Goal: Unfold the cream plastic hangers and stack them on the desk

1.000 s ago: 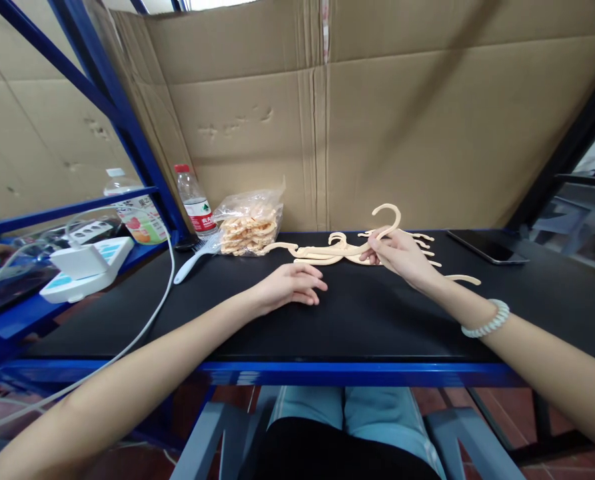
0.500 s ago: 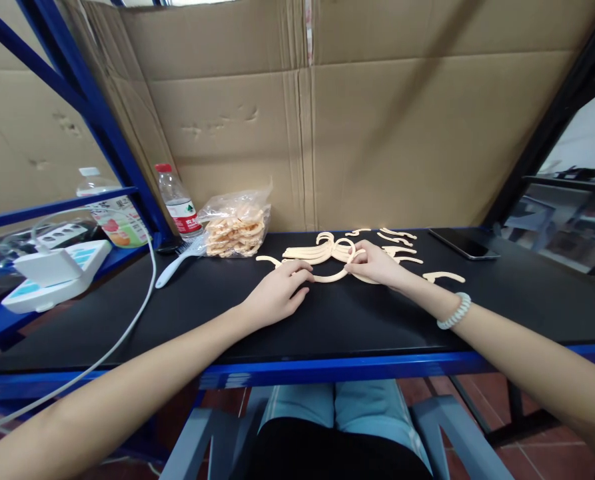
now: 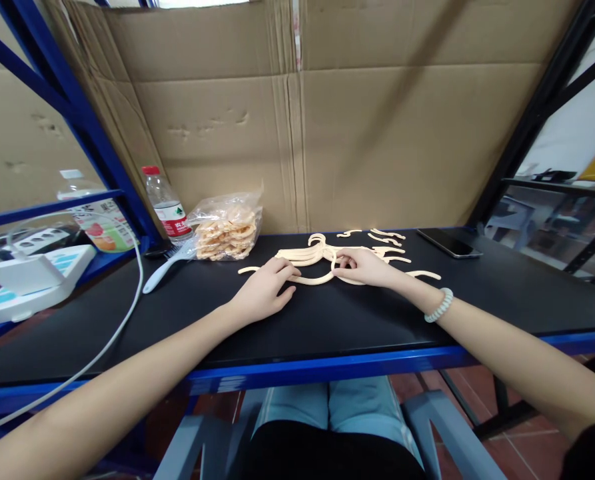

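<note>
Left hand hides part of the curved cream plastic hanger, can't tell its grip tbh; right hand pinches it mid-length.

Head view, looking forward, down at hands.

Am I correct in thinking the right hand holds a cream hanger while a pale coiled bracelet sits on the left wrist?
Not quite: the head view shows the pale coiled bracelet on the right wrist, not the left; the right hand does hold a cream hanger.
</note>
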`<state>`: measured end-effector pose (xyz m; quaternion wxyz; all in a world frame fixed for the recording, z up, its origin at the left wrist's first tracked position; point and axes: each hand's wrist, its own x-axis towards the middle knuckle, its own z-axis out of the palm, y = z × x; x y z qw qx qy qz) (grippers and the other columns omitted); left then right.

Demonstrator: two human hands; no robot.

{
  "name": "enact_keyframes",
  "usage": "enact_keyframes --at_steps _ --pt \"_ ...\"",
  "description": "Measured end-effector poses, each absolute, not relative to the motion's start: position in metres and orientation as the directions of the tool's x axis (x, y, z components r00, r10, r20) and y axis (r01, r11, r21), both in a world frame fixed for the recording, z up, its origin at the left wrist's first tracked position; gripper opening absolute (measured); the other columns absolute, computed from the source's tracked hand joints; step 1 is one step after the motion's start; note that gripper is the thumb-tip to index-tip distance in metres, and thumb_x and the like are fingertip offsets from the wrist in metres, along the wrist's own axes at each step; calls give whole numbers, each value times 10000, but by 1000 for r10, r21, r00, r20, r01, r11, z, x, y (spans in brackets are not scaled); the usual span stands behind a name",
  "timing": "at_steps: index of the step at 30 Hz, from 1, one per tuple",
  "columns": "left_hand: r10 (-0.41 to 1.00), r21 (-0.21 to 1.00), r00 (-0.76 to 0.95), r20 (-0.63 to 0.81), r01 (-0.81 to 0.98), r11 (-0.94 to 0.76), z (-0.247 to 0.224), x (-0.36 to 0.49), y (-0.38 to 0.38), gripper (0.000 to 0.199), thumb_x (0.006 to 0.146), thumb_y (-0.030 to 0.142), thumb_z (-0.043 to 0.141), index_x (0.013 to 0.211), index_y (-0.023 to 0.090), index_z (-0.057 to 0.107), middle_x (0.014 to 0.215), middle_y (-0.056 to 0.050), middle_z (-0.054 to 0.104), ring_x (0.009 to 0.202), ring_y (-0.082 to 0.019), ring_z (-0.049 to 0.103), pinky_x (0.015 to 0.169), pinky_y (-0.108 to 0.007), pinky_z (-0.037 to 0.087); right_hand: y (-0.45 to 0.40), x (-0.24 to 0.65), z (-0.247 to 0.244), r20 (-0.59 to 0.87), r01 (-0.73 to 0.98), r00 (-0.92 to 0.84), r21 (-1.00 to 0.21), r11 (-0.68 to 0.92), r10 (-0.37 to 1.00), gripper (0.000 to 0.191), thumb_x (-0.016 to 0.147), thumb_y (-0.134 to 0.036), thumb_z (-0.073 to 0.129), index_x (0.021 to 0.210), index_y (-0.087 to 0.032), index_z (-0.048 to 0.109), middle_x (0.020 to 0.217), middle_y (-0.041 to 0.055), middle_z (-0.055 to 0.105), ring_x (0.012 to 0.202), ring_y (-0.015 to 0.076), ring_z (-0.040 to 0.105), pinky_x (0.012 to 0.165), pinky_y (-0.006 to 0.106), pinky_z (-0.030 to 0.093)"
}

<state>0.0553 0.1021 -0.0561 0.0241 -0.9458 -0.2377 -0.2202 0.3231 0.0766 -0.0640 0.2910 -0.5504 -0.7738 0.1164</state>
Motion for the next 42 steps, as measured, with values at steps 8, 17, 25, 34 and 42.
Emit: enact_keyframes --at_steps 8,17,25,34,42 --pt "467 93 811 353 466 -880 -55 55 106 235 903 270 457 1059 167 598 1075 -93 621 1034 -225 574 908 -351 463 78 339 -49 423 879 -200 -322 353 884 159 827 -180 568 911 -142 698 811 49 657 688 149 556 638 245 390" --pt "522 53 829 198 523 -851 -56 59 123 525 947 490 331 1290 131 500 1344 -138 514 1265 -270 448 1047 -425 343 95 354 -54 322 939 -199 -206 274 926 119 755 -86 635 826 -140 714 702 31 651 637 147 569 593 228 376" --pt "475 39 814 333 492 -870 -53 67 112 282 906 342 460 1094 175 587 1115 -91 632 1063 -238 573 875 -351 457 114 356 -61 367 957 -174 -154 244 914 109 800 -86 593 843 -123 687 749 52 655 684 158 574 642 247 379" --pt "430 75 811 396 438 -896 -55 57 111 139 853 216 474 898 189 602 925 -51 611 882 -184 584 777 -285 472 78 388 -25 -114 784 -467 -512 351 877 358 660 -391 750 903 -150 643 750 22 634 662 144 575 569 221 418" --pt "439 142 781 444 423 -895 -63 62 135 214 886 239 439 914 178 643 921 -70 643 884 -192 608 819 -310 485 91 395 -36 -82 817 -406 -479 321 910 221 675 -370 691 699 -162 620 648 8 613 611 138 553 554 237 407"
